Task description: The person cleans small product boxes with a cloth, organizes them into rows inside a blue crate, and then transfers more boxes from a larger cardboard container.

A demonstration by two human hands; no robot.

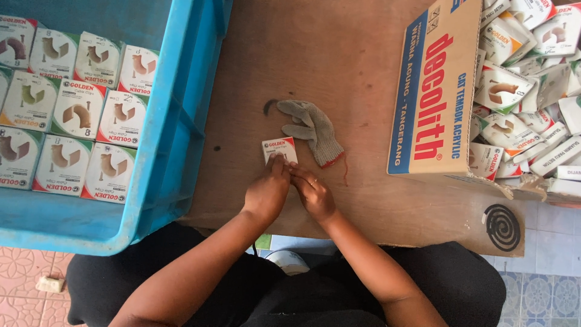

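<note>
Small box [279,149], white with a red edge, lies flat on the brown tabletop [339,72], just left of a grey knit glove [311,128]. Both hands meet at its near edge: the left hand [266,192] has its fingers [277,160] closed on the box, and the right hand [313,194] presses in beside it, fingertips touching the left hand; whether it grips the box I cannot tell. A blue crate [175,121] at left holds neat rows of like boxes. A cardboard carton [433,91] at right spills a loose heap of them. A dark coil [502,227] lies at the tabletop's near right corner.
</note>
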